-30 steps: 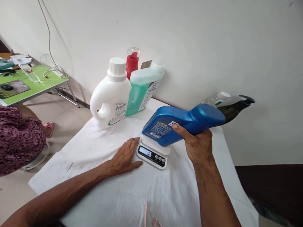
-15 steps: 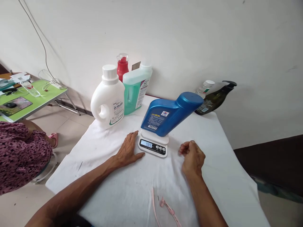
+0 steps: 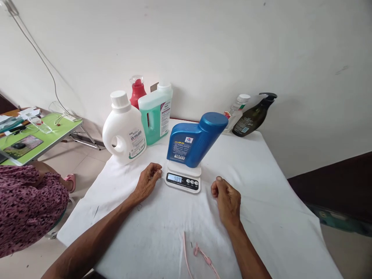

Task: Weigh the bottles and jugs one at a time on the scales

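A blue plastic jug [image 3: 186, 143] with a wide cap stands on the white kitchen scale [image 3: 183, 189], its neck slanting up to the right. The scale's lit display appears to read 989. Beside the scale on the left, my left hand [image 3: 147, 181] rests on the cloth, its fingers curled in towards the thumb and nothing seen in them. To the right, my right hand [image 3: 228, 199] is closed in a loose fist with the thumb on top, apart from scale and jug; nothing shows in it.
A white detergent bottle [image 3: 123, 128], a green-liquid bottle [image 3: 157, 116] and a red bottle [image 3: 137, 93] stand at back left. A clear bottle [image 3: 236, 112] and a dark pump bottle [image 3: 252, 116] stand at back right. Pink cord [image 3: 206, 259] lies in front. A person [image 3: 31, 209] sits left.
My left hand has drawn slightly away from the scale and its fingers have curled. The view has shifted, so the jug and scale appear farther left. My right hand stays closed.
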`<state>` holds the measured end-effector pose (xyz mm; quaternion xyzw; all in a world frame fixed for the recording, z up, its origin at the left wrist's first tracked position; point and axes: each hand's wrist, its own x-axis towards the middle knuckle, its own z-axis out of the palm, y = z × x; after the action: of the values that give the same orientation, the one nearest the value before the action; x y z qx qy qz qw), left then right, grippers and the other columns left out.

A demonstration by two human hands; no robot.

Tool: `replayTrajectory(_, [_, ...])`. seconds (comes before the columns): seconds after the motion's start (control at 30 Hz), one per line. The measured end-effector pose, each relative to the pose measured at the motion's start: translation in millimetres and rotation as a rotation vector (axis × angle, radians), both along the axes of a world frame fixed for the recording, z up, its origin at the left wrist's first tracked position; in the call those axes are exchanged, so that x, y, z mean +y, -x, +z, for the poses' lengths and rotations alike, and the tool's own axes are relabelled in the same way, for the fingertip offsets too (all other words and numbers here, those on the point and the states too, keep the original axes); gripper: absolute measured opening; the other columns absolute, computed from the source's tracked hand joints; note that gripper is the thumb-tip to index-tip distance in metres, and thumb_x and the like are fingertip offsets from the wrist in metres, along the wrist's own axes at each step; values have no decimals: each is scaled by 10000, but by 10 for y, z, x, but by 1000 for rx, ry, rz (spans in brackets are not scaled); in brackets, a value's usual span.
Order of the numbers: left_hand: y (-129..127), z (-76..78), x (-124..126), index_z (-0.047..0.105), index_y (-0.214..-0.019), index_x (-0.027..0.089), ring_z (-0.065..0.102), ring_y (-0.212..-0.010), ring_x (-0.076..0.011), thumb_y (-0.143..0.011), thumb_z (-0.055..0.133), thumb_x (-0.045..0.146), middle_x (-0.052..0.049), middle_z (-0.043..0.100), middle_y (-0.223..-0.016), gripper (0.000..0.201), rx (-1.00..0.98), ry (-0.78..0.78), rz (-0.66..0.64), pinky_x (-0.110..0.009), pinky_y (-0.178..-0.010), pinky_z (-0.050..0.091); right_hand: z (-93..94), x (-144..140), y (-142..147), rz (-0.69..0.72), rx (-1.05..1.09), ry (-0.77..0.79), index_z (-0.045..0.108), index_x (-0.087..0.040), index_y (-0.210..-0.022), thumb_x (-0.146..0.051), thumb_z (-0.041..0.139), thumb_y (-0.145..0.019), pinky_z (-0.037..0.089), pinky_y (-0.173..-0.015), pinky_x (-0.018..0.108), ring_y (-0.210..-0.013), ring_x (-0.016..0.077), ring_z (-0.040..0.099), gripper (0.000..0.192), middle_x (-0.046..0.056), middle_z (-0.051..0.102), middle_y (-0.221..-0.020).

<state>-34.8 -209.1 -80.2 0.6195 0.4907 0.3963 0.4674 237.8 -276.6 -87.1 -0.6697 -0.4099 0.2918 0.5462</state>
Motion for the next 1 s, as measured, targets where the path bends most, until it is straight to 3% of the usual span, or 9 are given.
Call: replayTrajectory(1.0, [-21, 49, -3, 637, -1114, 186, 637, -889, -177, -972, 631, 370, -51, 687, -973, 232, 26, -51, -27, -325, -829, 513, 49, 14, 36, -11, -53, 20, 569, -225, -633, -740, 528, -978, 426, -609, 292, -605, 163, 507, 621, 3, 556, -607])
